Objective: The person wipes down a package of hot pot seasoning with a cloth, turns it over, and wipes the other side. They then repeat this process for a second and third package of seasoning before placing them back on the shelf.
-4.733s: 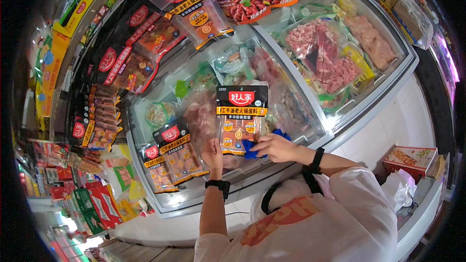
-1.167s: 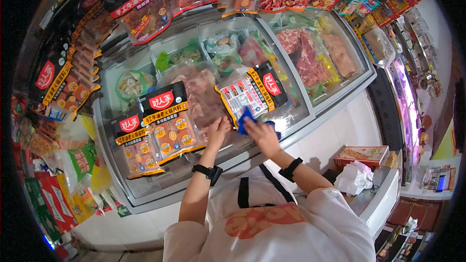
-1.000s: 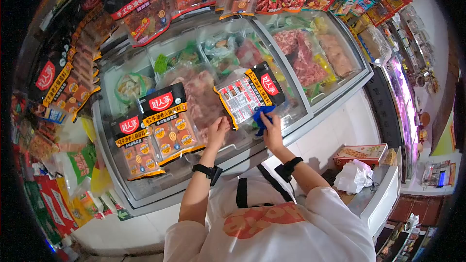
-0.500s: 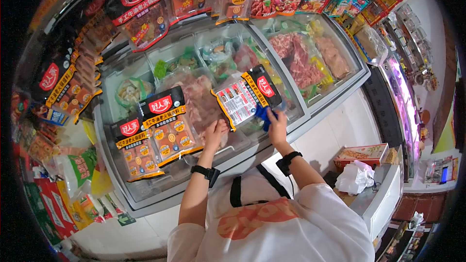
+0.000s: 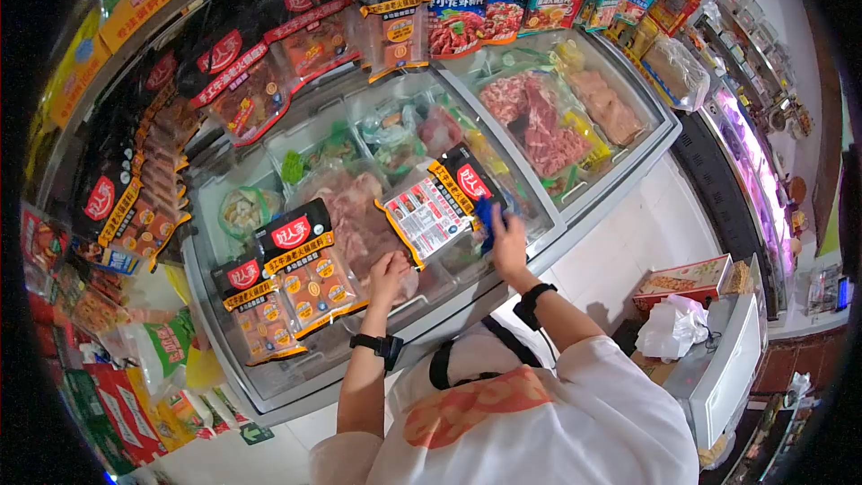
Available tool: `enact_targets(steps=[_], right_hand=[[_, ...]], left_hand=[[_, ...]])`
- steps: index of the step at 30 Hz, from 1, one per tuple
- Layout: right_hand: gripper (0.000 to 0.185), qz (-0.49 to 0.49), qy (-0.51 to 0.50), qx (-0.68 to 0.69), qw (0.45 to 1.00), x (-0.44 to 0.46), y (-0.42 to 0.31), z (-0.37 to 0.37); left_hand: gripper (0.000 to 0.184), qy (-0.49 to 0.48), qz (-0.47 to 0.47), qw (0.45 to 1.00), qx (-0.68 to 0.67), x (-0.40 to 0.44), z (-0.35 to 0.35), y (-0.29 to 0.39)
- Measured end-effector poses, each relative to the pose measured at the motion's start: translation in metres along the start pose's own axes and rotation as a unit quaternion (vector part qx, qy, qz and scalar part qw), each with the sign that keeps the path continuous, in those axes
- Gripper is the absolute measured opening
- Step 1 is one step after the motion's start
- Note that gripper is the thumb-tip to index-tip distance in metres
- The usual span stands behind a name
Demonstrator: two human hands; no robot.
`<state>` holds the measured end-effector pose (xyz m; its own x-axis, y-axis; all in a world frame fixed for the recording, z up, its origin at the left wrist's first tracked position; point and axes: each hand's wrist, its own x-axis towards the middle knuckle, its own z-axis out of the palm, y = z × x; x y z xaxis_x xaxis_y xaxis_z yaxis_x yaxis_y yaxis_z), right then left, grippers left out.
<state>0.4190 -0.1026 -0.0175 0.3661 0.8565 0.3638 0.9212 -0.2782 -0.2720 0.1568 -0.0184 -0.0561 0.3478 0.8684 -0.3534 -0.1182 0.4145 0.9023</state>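
My right hand (image 5: 509, 247) is closed on a blue cloth (image 5: 486, 223), which lies against the right edge of a hotpot seasoning packet (image 5: 433, 213). This packet rests on the freezer's glass lid, its white printed label facing up. My left hand (image 5: 388, 275) is at the packet's lower left corner, fingers curled in. Whether it pinches the packet's edge I cannot tell. To its left, two more packets with black and yellow tops lie overlapping on the glass, a larger one (image 5: 310, 269) and a smaller one (image 5: 258, 313).
Under the glass of the chest freezer (image 5: 561, 226) are bagged meats. Hanging packets (image 5: 235, 94) line its far side. Stacked packets (image 5: 135, 207) and a green-and-white bag (image 5: 163, 350) stand at left. A carton (image 5: 682, 280) and crumpled white plastic bag (image 5: 672, 327) sit at right.
The camera view has shifted, so the freezer's left part and the packets appear lower. My right hand still holds the blue cloth at the packet, and my left hand stays by its corner.
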Motion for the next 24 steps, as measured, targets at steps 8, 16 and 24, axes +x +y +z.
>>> enact_targets(steps=[8, 16, 24], right_hand=[[0.064, -0.084, -0.022, 0.043, 0.995, 0.028, -0.006, 0.009], [0.059, -0.076, -0.058, 0.033, 0.995, 0.051, 0.046, -0.007], [0.055, -0.101, -0.087, 0.021, 0.991, 0.07, 0.051, -0.003]], left_hand=[[0.029, 0.024, -0.012, 1.0, -0.007, -0.004, 0.004, 0.007], [0.034, 0.031, -0.036, 0.999, 0.003, -0.002, 0.001, 0.0], [0.027, 0.088, -0.022, 0.995, 0.031, -0.003, 0.002, -0.004]])
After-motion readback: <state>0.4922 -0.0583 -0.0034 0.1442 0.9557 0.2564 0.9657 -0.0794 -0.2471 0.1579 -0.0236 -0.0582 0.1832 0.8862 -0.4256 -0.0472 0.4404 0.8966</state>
